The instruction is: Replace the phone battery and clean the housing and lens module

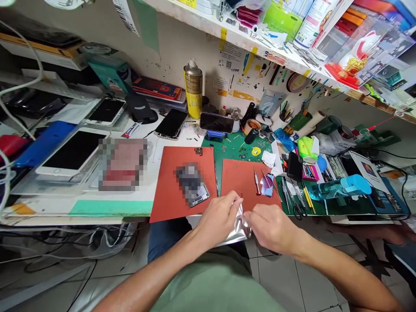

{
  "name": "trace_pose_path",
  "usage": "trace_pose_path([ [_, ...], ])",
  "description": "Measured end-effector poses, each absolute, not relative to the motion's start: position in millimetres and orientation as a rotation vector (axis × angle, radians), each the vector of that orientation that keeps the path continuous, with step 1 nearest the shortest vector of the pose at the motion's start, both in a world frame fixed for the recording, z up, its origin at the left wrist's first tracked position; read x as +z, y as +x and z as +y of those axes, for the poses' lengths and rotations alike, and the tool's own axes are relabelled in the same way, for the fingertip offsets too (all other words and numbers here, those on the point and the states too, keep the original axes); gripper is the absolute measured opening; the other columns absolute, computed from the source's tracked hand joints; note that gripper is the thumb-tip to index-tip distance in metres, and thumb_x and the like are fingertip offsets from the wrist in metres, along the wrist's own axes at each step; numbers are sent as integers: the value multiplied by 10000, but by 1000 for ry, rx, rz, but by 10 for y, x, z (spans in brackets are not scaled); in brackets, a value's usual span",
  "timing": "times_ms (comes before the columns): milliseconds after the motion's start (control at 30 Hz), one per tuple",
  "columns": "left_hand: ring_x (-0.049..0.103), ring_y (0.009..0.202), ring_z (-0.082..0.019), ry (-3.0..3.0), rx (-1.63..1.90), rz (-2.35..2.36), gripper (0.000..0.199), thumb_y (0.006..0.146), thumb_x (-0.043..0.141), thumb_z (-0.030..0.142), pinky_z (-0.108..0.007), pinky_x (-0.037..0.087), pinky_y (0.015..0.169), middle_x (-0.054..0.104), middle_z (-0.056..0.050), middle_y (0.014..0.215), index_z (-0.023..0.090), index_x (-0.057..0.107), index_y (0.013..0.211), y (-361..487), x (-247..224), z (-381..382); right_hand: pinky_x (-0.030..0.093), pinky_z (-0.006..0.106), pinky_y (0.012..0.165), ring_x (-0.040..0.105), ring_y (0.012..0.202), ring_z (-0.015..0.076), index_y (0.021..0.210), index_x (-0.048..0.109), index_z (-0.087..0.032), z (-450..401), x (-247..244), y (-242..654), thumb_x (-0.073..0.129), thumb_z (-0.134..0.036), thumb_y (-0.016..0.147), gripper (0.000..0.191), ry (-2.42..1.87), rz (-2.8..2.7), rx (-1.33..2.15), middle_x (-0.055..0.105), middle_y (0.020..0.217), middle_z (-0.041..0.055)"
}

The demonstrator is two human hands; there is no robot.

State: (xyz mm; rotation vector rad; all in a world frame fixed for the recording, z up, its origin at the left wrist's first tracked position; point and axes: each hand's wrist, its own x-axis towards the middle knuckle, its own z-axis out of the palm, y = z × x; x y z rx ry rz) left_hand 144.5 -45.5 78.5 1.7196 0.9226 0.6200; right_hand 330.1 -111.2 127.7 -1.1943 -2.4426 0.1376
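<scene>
Fingers [234, 201] — left hand [221, 214], right hand [271, 223] — tight on one silver pouch [239, 230], two orange mats [167, 186] beyond

Wht bench [143, 196] w/ yel spray can [194, 93], blk phone [171, 123], grn mat [224, 150] & 2 orange mats [169, 182]

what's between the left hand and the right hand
In the head view, a crinkled silver packet lies between the left hand and the right hand, with the fingers of both hands on it.
</scene>
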Motion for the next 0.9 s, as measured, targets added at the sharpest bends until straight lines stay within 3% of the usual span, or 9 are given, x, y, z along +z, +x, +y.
trace_pose_path([
  [100, 516, 614, -167, 1603, 713, 1089, 318, 1057, 456, 421, -293, 339, 623, 594, 26, 682, 230, 566, 828, 1401, 662, -351, 381, 364, 459, 575, 568, 201, 933, 767, -117, -1400, 1357, 3253, 530, -90, 1020, 254, -838, -2585, -167, 708, 684, 83],
  [167, 557, 659, -171, 1528, 788, 1186, 322, 1063, 448, 431, -285, 375, 635, 619, 13, 725, 227, 570, 846, 1339, 600, -290, 480, 347, 479, 633, 599, 192, 1012, 783, -141, -1643, 1401, 3298, 603, -114, 1017, 182, -732, -2592, -138, 751, 732, 66],
  [333, 586, 655, -161, 1470, 899, 1225, 347, 1070, 470, 496, -271, 418, 626, 626, 15, 733, 228, 594, 887, 1199, 623, -317, 624, 313, 716, 780, 813, 217, 1141, 784, -258, -2089, 1270, 3644, 624, -179, 1037, 206, -1299, -1964, 190, 813, 896, 43],
  [433, 562, 580, -151, 1460, 918, 1216, 358, 1077, 472, 521, -266, 418, 586, 593, 32, 670, 231, 600, 912, 1194, 652, -398, 582, 282, 634, 712, 686, 180, 1052, 779, -237, -2182, 979, 3900, 626, -314, 1062, 172, -1692, -1428, 601, 753, 806, 36],
  [533, 570, 543, -151, 1445, 889, 1177, 366, 1090, 460, 545, -258, 431, 553, 584, 41, 630, 236, 587, 940, 1231, 632, -489, 550, 289, 621, 644, 636, 166, 978, 750, -167, -2270, 521, 4153, 651, -562, 1030, 410, -1897, -1057, 1262, 677, 714, 25],
  [600, 561, 514, -146, 1387, 866, 1131, 368, 1091, 470, 567, -246, 431, 517, 577, 50, 606, 241, 571, 951, 1259, 605, -567, 550, 287, 628, 641, 631, 159, 898, 730, -136, -2375, 166, 4309, 741, -574, 970, 444, -2041, -904, 1519, 657, 684, 14],
  [667, 505, 458, -133, 1263, 846, 1073, 379, 1067, 528, 601, -228, 394, 452, 536, 68, 564, 245, 562, 940, 1280, 567, -652, 595, 311, 672, 685, 704, 164, 987, 726, -120, -2517, -166, 4459, 758, -473, 989, 354, -2188, -722, 1484, 717, 843, 38],
  [767, 395, 407, -107, 1140, 770, 1029, 404, 1014, 632, 618, -212, 341, 399, 459, 87, 524, 237, 565, 897, 1292, 484, -761, 635, 428, 907, 718, 1068, 229, 1312, 662, -170, -2747, -517, 4680, 702, -406, 1039, 363, -2389, -458, 1263, 696, 1287, 92],
  [900, 382, 451, -99, 968, 640, 1014, 432, 965, 703, 626, -199, 331, 406, 436, 80, 574, 231, 559, 862, 1308, 416, -868, 615, 474, 979, 694, 1170, 270, 1363, 646, -186, -2876, -689, 4866, 708, -408, 1033, 402, -2563, -295, 985, 662, 1375, 103],
])
